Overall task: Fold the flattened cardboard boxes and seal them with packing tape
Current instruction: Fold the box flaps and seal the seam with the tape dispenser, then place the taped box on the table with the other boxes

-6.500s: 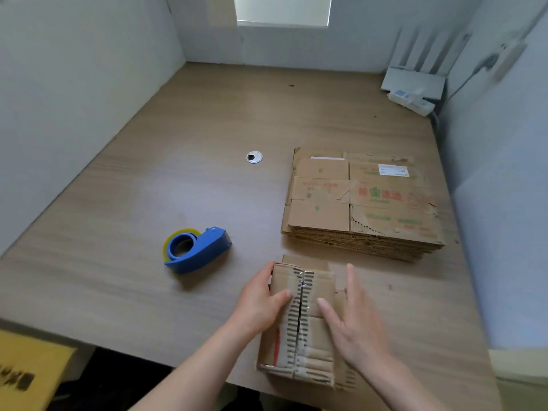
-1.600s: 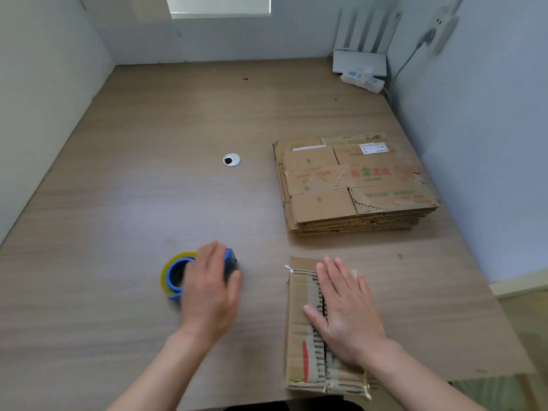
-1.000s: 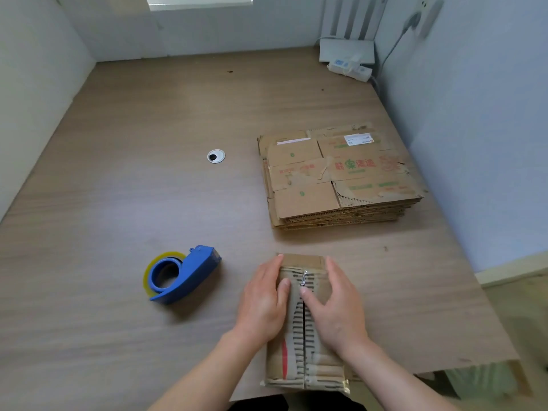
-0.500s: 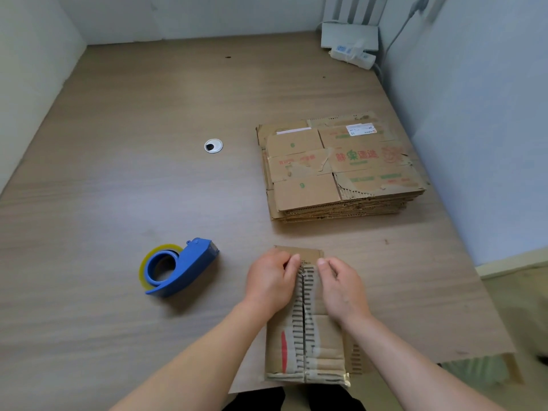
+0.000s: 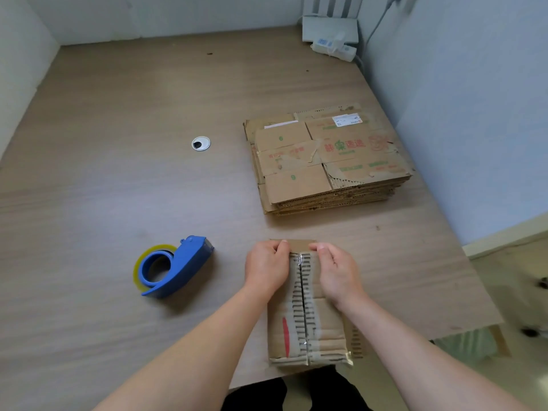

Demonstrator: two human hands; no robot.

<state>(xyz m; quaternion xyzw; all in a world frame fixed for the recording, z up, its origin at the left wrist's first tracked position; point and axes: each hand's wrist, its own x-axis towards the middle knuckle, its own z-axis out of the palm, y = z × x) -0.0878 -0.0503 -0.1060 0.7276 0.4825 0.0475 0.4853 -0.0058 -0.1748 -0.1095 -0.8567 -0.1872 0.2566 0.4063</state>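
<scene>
The left hand (image 5: 267, 269) and right hand (image 5: 338, 275) pinch together the far flaps of one folded box (image 5: 307, 327) — its seam seemingly untaped — while the tape dispenser (image 5: 175, 266) lies untouched and the stack (image 5: 326, 161) waits.

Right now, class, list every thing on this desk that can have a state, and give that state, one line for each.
folded box: lying flat on the desk, flaps closed to a centre seam
left hand: fingers curled, grips the box's far end
right hand: fingers curled, grips the box's far end
tape dispenser: set down on the desk, untouched
stack of flattened boxes: flat, not yet folded
</scene>
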